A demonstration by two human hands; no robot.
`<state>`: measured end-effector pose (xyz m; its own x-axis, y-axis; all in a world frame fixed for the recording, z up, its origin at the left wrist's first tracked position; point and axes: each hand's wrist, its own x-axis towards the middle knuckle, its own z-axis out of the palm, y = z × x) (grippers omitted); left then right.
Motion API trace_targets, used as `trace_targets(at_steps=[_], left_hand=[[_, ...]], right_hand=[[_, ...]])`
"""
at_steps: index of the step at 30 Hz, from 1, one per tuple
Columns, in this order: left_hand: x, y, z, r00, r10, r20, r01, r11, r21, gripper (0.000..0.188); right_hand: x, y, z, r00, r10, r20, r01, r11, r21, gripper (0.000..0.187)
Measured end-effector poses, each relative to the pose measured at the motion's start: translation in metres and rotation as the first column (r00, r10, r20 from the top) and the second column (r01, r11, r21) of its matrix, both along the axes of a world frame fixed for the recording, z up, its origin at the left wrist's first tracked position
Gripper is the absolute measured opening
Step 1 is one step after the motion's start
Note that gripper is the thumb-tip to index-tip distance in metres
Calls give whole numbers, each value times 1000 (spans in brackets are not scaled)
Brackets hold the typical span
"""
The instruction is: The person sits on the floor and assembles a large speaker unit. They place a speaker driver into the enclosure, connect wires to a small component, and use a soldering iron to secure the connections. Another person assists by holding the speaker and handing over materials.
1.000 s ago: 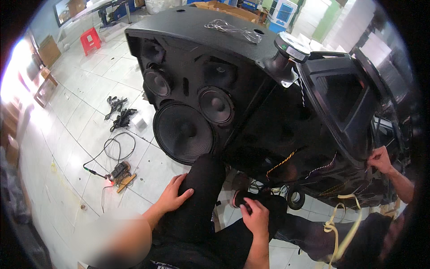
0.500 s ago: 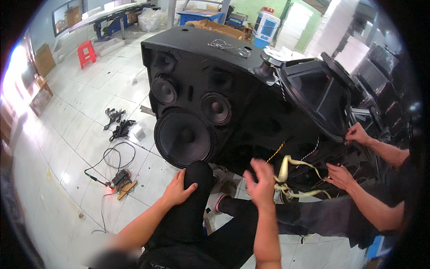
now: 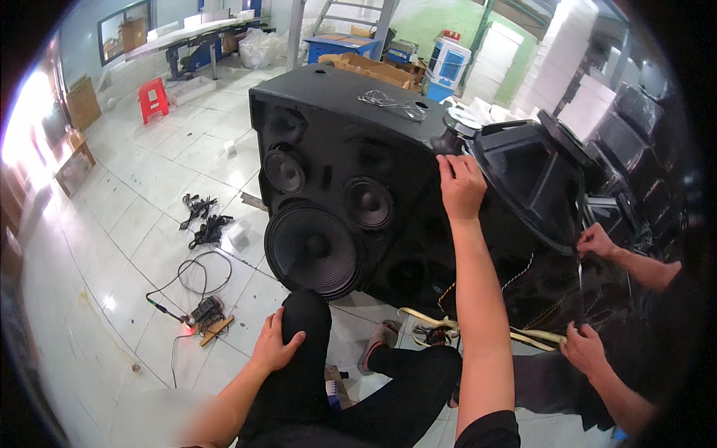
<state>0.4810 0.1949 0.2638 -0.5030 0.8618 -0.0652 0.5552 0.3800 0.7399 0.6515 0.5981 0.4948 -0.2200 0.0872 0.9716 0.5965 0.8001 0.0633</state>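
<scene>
Right hand [image 3: 461,187] up by the driver [image 3: 463,121]

Your right arm [image 3: 482,313] was stretched forward, fingers [image 3: 447,169] half curled just below the silver driver; I couldn't tell whether they gripped it. Your left hand [image 3: 277,345] lay loosely spread over your knee [image 3: 308,317], holding nothing else. Any marking on the driver was too small to read. It sat by the top edge of the black cabinet [image 3: 332,153].

The driver [image 3: 464,122] at one o'clock shines like metal; the speaker [image 3: 328,153] at twelve looks matt, floor tiles [image 3: 153,243] at nine glossy.
</scene>
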Motion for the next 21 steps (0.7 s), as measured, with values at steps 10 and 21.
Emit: trace_targets(at_steps=[10, 21], left_hand=[[-26, -15, -15, 997, 40, 65, -44, 996, 74, 83], [-39, -26, -57, 940, 104, 325, -180, 961, 212, 71]], right_hand=[[-37, -12, -9, 987, -112, 119, 116, 993, -24, 14], [14, 16, -16, 950, -269, 156, 267, 963, 37, 33]])
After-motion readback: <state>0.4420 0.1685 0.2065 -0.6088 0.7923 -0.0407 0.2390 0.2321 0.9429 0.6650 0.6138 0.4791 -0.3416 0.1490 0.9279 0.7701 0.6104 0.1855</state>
